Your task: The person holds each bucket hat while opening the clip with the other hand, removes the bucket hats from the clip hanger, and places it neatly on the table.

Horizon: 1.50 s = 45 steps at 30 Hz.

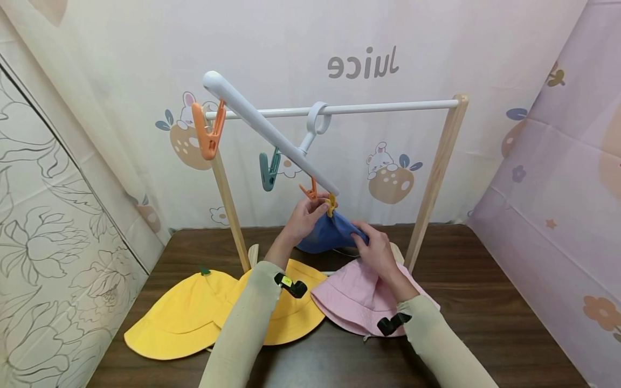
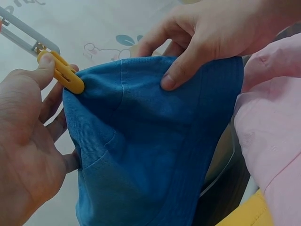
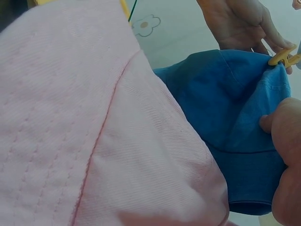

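Note:
A blue cloth hat (image 1: 324,237) hangs below the low end of a tilted white hanger (image 1: 271,133). A yellow clip (image 2: 66,75) sits at the top of its crown, and my left hand (image 1: 304,216) pinches this clip, thumb on its near side. Its other fingers are partly hidden behind the hat in the left wrist view. My right hand (image 1: 377,249) grips the hat's edge between thumb and fingers, holding the cloth out to the right. Beneath my right forearm lies a pink hat (image 1: 346,296), which fills much of the right wrist view.
The hanger's ring hooks over a white rod (image 1: 388,108) on a wooden-legged rack (image 1: 436,178). Along the hanger are a large orange clip (image 1: 209,132), a green clip (image 1: 269,170) and a small orange clip (image 1: 310,189). Two yellow hats, one leftmost (image 1: 174,318), lie on the dark table (image 1: 504,323).

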Motion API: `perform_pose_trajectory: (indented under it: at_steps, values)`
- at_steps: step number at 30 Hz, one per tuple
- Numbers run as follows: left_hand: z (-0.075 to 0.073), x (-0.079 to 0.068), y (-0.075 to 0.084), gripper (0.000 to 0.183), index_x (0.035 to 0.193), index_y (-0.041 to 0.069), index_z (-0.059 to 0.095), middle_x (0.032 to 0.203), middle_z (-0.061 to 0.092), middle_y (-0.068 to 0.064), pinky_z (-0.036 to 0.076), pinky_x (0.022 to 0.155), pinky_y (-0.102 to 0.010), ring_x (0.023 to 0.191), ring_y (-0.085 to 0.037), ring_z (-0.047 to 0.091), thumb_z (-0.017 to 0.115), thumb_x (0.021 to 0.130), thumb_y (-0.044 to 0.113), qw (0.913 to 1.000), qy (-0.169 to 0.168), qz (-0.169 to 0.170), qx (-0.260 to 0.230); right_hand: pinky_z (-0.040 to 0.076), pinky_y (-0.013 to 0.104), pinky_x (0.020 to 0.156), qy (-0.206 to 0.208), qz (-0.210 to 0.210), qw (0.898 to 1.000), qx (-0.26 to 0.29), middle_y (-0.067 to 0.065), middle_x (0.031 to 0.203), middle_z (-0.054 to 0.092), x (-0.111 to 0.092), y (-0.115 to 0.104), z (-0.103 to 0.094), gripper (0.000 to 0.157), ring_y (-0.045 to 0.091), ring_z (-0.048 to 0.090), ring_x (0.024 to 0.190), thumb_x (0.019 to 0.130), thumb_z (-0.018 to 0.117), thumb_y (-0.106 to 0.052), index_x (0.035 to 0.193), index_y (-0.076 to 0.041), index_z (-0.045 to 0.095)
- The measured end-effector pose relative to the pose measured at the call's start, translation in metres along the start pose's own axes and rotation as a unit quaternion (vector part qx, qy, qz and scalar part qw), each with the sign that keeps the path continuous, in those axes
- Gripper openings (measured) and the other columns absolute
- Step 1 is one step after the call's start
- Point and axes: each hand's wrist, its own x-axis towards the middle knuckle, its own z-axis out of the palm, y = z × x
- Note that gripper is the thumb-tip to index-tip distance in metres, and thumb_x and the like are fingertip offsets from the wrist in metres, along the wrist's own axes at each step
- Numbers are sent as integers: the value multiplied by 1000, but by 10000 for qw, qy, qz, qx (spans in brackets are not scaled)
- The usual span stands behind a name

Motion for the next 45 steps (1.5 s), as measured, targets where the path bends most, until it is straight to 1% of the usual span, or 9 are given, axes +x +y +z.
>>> perform_pose_trajectory:
  at_steps: [6, 15, 19, 24, 29, 34, 39, 42, 45]
  values:
    - [0, 1, -1, 41, 156, -4, 54, 151, 68, -33, 47, 133, -53, 145, -44, 64, 52, 120, 13, 10000, 49, -61, 27, 58, 54, 97, 51, -40, 10000, -74, 17, 126, 85, -1, 2, 1, 28, 35, 80, 112, 106, 74, -4, 133, -11, 79]
    - [0, 1, -2, 41, 157, -3, 55, 150, 69, -31, 44, 135, -55, 144, -44, 64, 53, 120, 15, 9999, 107, -96, 48, 59, 54, 99, 34, -40, 9999, -104, 17, 127, 85, -1, 3, 2, 28, 35, 81, 114, 105, 76, -4, 132, -10, 80]
    - [1, 2, -1, 41, 157, -3, 55, 150, 69, -32, 45, 134, -55, 144, -44, 64, 53, 120, 15, 9999, 109, -90, 73, 59, 53, 97, 5, -35, 9998, -179, 18, 126, 85, -1, 3, 2, 29, 36, 81, 110, 105, 75, -4, 133, -8, 80]
    - [2, 2, -1, 41, 156, -4, 55, 150, 68, -33, 44, 135, -55, 145, -45, 64, 52, 120, 15, 9999, 145, -62, -2, 58, 50, 93, -138, 35, 9997, -208, 19, 124, 85, -1, 2, 2, 28, 33, 77, 103, 105, 75, -3, 132, -7, 80]
    - [2, 1, -2, 40, 156, -3, 55, 151, 68, -32, 43, 136, -55, 144, -44, 64, 52, 120, 15, 9998, 184, -56, -9, 56, 46, 88, -230, 31, 9995, -225, 17, 118, 85, -1, 2, 2, 26, 29, 73, 94, 105, 75, -3, 130, -7, 80]
    - [2, 1, -2, 40, 155, -3, 55, 151, 68, -32, 42, 136, -56, 144, -45, 64, 52, 120, 15, 9998, 164, -67, -69, 53, 40, 83, -288, 22, 9994, -216, 15, 104, 83, -1, 3, 2, 22, 26, 69, 86, 105, 75, -3, 126, -8, 80]
    - [3, 0, -1, 39, 155, -4, 55, 150, 68, -34, 44, 135, -55, 144, -46, 64, 52, 120, 14, 9998, 146, -69, -111, 50, 36, 79, -341, 44, 9993, -163, 11, 91, 78, -2, 3, 1, 22, 24, 65, 80, 106, 74, -3, 126, -9, 80]
    - [3, 0, 0, 39, 155, -4, 54, 150, 67, -34, 44, 135, -55, 145, -46, 64, 52, 120, 13, 9997, 144, -91, -161, 50, 37, 80, -339, 47, 9993, -166, 11, 91, 78, -3, 3, 1, 23, 24, 65, 81, 105, 74, -3, 126, -9, 80]
    - [4, 1, 0, 39, 154, -5, 54, 150, 67, -35, 43, 135, -55, 144, -46, 64, 52, 120, 12, 9997, 136, -58, -210, 51, 40, 82, -325, 42, 9993, -181, 13, 96, 80, -4, 4, 2, 23, 25, 66, 85, 105, 74, -4, 126, -9, 81]
